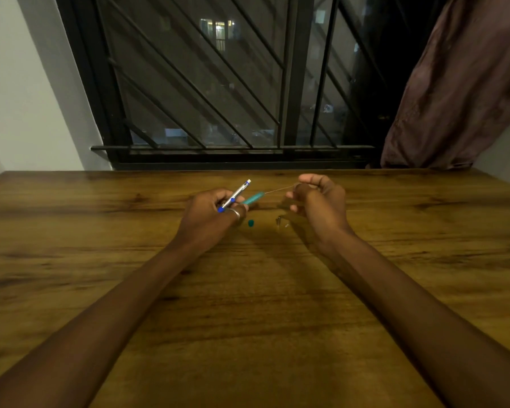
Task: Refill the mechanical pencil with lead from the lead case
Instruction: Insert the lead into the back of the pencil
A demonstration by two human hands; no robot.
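My left hand (215, 212) holds two things at once: a silver and blue mechanical pencil (238, 192), pointing up and away to the right, and a teal lead case (253, 198) that sticks out to the right of my fingers. My right hand (318, 201) pinches one end of a thin lead (278, 189). The lead runs as a fine line from my fingertips to the open mouth of the case. A small teal cap (251, 223) lies on the wooden table (248, 304) between my hands.
Two small metal parts (281, 222) lie on the table just right of the teal cap. A barred window (218, 83) stands behind the table's far edge, with a brown curtain (460, 83) hanging at the right.
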